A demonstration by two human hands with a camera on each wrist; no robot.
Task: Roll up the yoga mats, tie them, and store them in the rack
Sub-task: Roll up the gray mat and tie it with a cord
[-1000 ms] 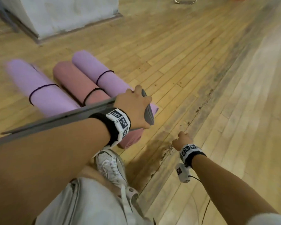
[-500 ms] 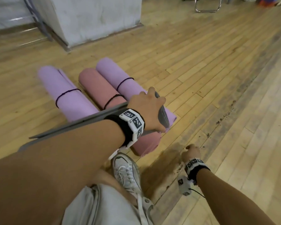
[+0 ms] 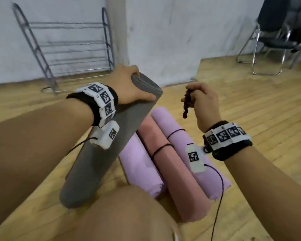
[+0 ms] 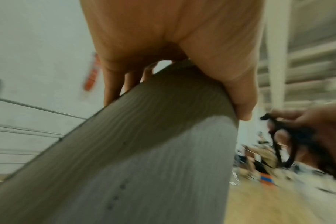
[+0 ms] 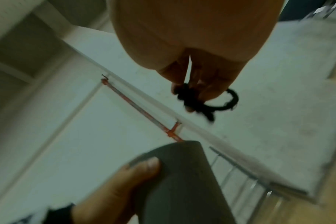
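Observation:
My left hand (image 3: 130, 86) grips the upper end of a rolled grey yoga mat (image 3: 108, 141), which leans tilted with its lower end on the floor by my knee. The same grey mat (image 4: 144, 151) fills the left wrist view, thumb on one side and fingers on the other. My right hand (image 3: 200, 100) pinches a black elastic tie (image 3: 187, 105), which dangles beside the mat's top; the tie (image 5: 203, 101) shows as a loop in the right wrist view. Two lilac rolled mats (image 3: 141, 164) (image 3: 181, 141) and a pink one (image 3: 174, 174) lie tied on the floor.
A grey metal rack (image 3: 66, 47) with wire shelves stands against the white wall at the back left. A pillar (image 3: 116, 32) rises just right of it. Black folding chairs (image 3: 274, 35) stand at the back right. Wooden floor (image 3: 261, 105) spreads to the right.
The view has swung up toward the wall and rack. My left hand has tipped the grey mat up steeply. My right hand has risen from the floor, holding the black tie beside the mat's top.

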